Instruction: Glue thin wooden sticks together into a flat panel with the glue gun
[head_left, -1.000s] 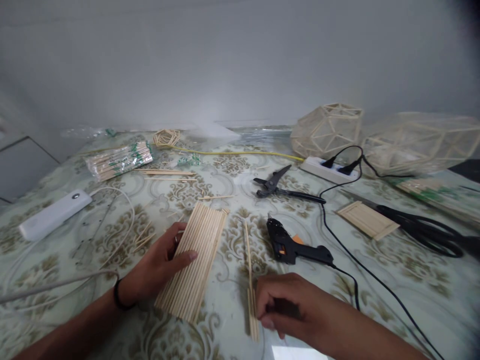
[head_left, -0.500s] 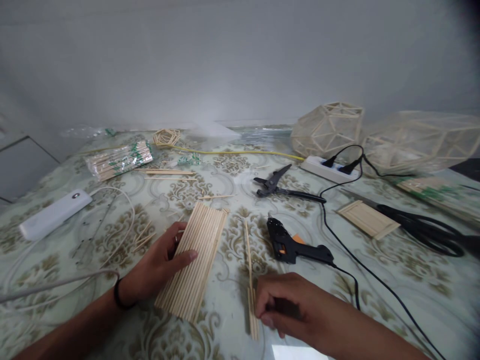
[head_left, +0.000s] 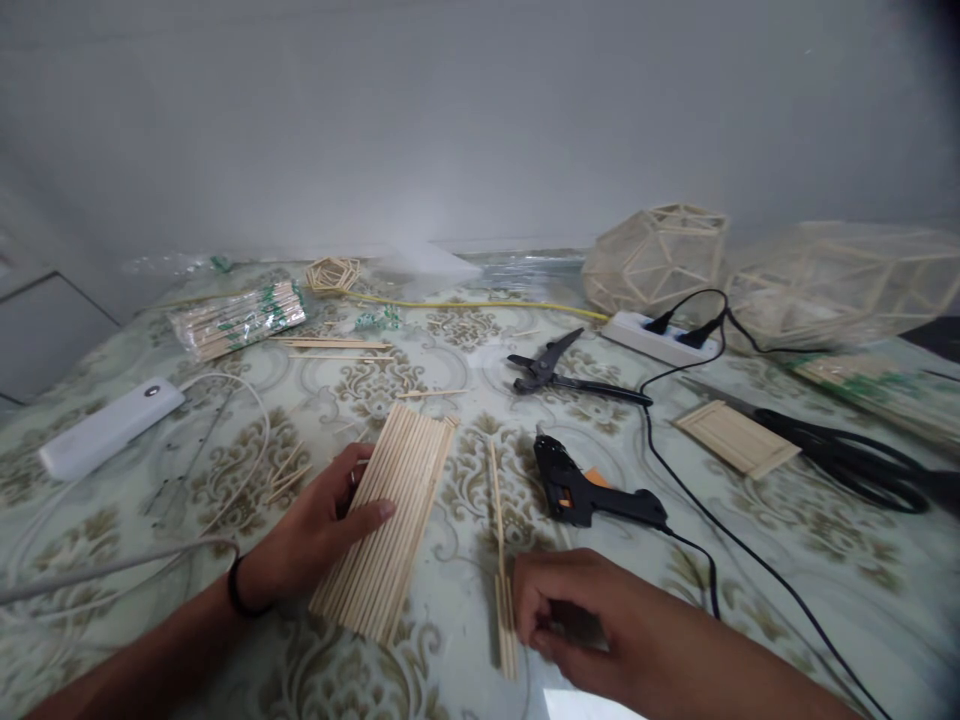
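Observation:
A flat panel of wooden sticks (head_left: 397,530) laid side by side slants across the table in front of me. My left hand (head_left: 337,520) grips its left edge, thumb on top and the other fingers partly hidden behind it. To the right lie several loose sticks (head_left: 504,630), one reaching farther away than the others. Beside them my right hand (head_left: 577,620) rests with curled fingers, its fingertips close to the sticks. Whether anything is pinched in it is hidden. Beyond this hand lies a black glue gun (head_left: 577,485), nozzle pointing away.
Pliers-like cutters (head_left: 551,370), large scissors (head_left: 840,450) and a small wooden panel (head_left: 737,438) lie to the right. Behind them are a power strip (head_left: 660,338) and stick-framed polyhedra (head_left: 656,260). A bagged stick bundle (head_left: 240,320) and a white power bank (head_left: 112,428) lie left. Cables cross the table.
My right hand has shifted very slightly right, its fingertips drawing a little away from the loose sticks. The left hand and the panel stay where they were.

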